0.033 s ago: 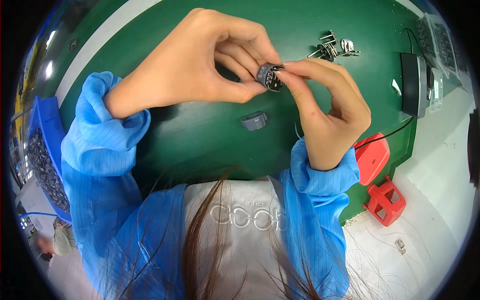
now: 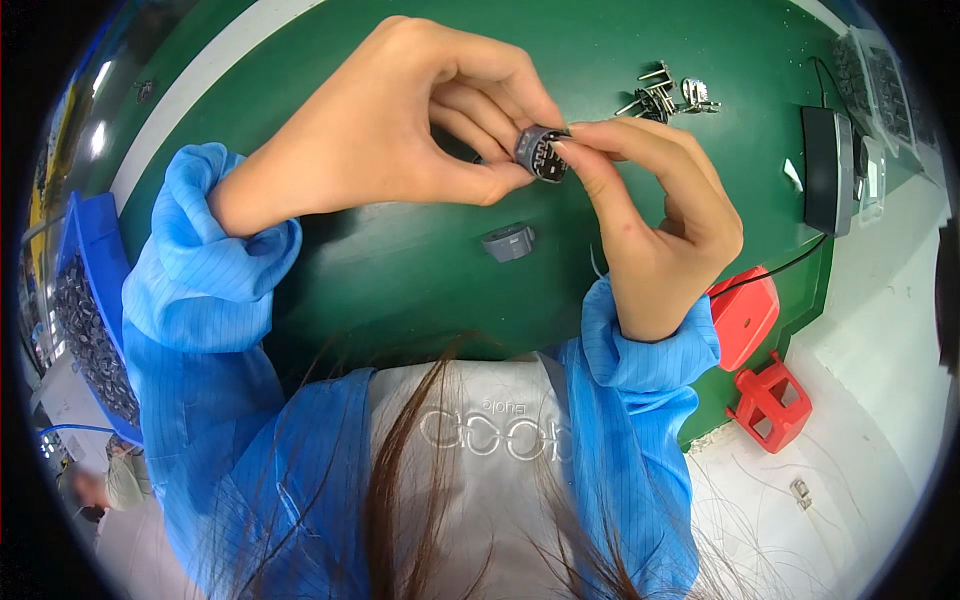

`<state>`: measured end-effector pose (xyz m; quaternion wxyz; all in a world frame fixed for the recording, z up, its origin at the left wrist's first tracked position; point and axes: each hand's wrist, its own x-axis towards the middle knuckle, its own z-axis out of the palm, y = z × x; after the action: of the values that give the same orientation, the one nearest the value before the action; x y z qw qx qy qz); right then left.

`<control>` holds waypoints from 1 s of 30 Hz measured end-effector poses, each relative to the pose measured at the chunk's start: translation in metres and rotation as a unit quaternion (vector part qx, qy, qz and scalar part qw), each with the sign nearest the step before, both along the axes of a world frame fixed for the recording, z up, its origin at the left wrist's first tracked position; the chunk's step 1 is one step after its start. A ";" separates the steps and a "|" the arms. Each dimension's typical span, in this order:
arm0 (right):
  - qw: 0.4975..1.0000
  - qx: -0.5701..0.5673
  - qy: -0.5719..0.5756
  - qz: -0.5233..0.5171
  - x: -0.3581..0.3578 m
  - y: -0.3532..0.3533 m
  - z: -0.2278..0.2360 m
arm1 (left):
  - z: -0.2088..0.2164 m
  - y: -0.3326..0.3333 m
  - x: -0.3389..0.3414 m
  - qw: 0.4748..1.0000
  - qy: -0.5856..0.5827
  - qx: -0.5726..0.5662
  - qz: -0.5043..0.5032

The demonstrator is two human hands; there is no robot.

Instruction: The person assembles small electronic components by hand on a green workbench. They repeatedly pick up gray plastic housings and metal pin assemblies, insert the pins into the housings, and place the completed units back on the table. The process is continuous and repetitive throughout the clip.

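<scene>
My left hand [image 2: 400, 130] pinches a small dark grey plastic connector housing [image 2: 541, 155] between thumb and fingers, above the green table. The housing's open face, with black slotted insides, is turned toward my right hand [image 2: 665, 200]. My right thumb and index finger are pressed together at the upper edge of that face; whatever they hold there is too small to make out. Below the hands a similar grey housing [image 2: 509, 242] lies on the table. Beyond my right hand is a loose heap of metal pins [image 2: 655, 100], with a silvery metal piece [image 2: 696, 94] beside it.
A blue bin [image 2: 97, 235] full of small dark parts stands at the left. On the right are a black box-shaped device [image 2: 826, 170] with a cable and a clear tray [image 2: 880, 85] of parts. A red stool [image 2: 775, 403] stands past the table edge [image 2: 815, 290].
</scene>
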<state>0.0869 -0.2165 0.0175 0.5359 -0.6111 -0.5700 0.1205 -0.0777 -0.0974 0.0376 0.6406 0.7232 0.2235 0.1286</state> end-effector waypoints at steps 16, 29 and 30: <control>0.964 -0.070 0.242 0.082 0.003 -0.005 0.013 | 0.010 -0.001 -0.004 0.999 0.042 -0.027 0.006; 0.996 -0.035 -0.024 0.075 0.006 -0.002 0.009 | 0.000 0.004 -0.003 0.998 0.033 -0.045 -0.030; 0.996 -0.035 -0.028 0.071 0.006 -0.002 0.009 | -0.001 0.004 -0.002 0.998 0.031 -0.051 -0.032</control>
<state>0.0926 -0.2182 0.0268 0.4879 -0.5905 -0.6224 0.1610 -0.0799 -0.0930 0.0371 0.6735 0.6998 0.2265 0.0742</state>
